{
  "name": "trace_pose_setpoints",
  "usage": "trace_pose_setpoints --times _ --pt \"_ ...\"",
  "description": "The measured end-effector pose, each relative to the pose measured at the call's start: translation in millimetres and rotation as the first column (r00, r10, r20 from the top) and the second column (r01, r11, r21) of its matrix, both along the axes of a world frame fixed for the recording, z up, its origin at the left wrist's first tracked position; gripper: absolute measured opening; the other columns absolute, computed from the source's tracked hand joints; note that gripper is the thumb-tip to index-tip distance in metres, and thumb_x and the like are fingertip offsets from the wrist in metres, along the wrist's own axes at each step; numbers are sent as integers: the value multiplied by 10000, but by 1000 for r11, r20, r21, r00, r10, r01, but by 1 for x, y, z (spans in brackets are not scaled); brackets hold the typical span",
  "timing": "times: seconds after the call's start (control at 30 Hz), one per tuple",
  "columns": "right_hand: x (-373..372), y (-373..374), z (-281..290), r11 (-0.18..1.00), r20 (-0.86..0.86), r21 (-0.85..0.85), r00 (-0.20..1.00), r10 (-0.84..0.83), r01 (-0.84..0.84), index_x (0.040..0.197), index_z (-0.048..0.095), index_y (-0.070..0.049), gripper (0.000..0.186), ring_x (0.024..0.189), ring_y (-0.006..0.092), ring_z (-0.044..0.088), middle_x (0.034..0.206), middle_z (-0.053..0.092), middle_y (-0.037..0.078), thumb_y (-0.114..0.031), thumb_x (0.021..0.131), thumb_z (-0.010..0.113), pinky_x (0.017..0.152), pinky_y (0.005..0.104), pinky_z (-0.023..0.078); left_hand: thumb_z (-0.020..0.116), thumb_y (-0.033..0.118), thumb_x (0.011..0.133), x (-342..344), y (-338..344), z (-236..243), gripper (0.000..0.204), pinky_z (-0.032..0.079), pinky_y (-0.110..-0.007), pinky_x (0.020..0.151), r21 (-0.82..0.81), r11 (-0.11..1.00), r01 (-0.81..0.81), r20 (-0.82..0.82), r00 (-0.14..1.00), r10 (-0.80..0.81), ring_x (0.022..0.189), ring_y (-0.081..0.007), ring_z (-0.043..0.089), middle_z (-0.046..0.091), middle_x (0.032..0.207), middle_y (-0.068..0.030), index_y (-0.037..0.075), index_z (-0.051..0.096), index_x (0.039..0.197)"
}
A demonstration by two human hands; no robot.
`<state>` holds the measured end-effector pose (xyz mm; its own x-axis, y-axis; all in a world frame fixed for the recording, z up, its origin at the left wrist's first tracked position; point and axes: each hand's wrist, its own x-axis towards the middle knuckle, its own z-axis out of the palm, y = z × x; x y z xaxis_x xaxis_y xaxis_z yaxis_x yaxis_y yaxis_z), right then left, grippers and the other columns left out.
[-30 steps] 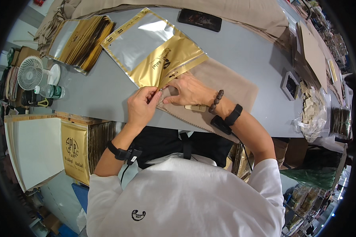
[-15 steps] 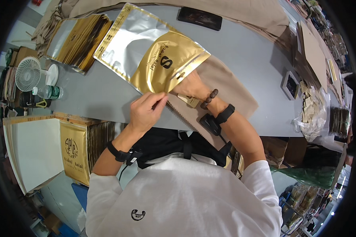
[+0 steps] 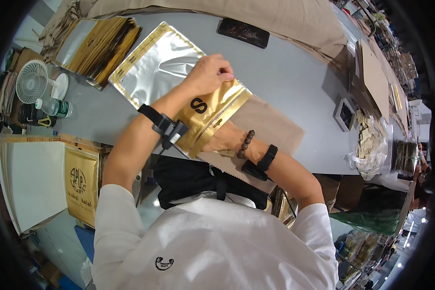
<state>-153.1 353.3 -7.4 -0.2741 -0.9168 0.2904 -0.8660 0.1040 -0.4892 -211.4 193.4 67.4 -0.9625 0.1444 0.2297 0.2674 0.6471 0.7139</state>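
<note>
A silver-and-gold zip bag (image 3: 154, 65) lies slanted over the grey table, its gold mouth turned toward my right arm. Curled fingers of my left hand (image 3: 209, 75) pinch the bag's upper right edge. My right hand (image 3: 221, 137) reaches into the mouth; its fingers are hidden inside. Beneath the right wrist is a folded beige cloth (image 3: 275, 118) with a zigzag-cut edge, one end at the bag's mouth. A small cream tag (image 3: 225, 152) shows by that wrist. Whether the right fingers grip the cloth cannot be seen.
A stack of gold bags (image 3: 99, 50) lies at the far left, near a white fan (image 3: 32, 81) and a bottle (image 3: 55, 107). A phone (image 3: 243, 32) and more beige cloth (image 3: 295, 19) are at the back. Cardboard sheets (image 3: 373, 79) stand right.
My left hand has moved from the bag's near corner to its far upper edge. The right hand is deeper in the bag, and the bag has shifted nearer to me.
</note>
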Motion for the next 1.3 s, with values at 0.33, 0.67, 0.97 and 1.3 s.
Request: trace_pose_setpoints --times 0.33,0.67,0.97,1.3 --pt "-17 15 27 925 137 204 926 -351 321 1129 744 -138 334 1027 329 700 1084 749 100 -328 858 698 831 467 561 870 155 816 155 9 -2 459 523 -399 903 -100 977 -189 -266 951 157 1020 -324 648 643 1165 -148 40 656 1205" --pt "-36 -32 -4 983 -88 56 982 -168 173 1111 749 -130 291 1007 307 693 1076 733 111 -309 889 689 816 433 557 821 -22 816 172 9 -32 186 548 -345 705 60 944 -325 -354 877 325 817 -271 673 691 934 -97 35 737 972" --pt "-42 17 40 900 -274 10 867 -417 436 1177 712 -105 426 1106 349 645 1170 702 117 -413 882 715 919 474 511 793 5 836 177 9 -33 151 546 -417 833 36 959 -281 -302 912 278 1004 -294 664 685 1107 -84 41 727 967" --pt "-76 16 29 940 -148 56 934 -325 336 1123 728 -87 388 1129 369 631 1171 692 120 -406 907 680 922 460 499 786 97 879 166 5 -31 178 505 -469 1049 85 978 -190 -250 946 206 1269 -378 606 664 1266 -152 25 668 991"
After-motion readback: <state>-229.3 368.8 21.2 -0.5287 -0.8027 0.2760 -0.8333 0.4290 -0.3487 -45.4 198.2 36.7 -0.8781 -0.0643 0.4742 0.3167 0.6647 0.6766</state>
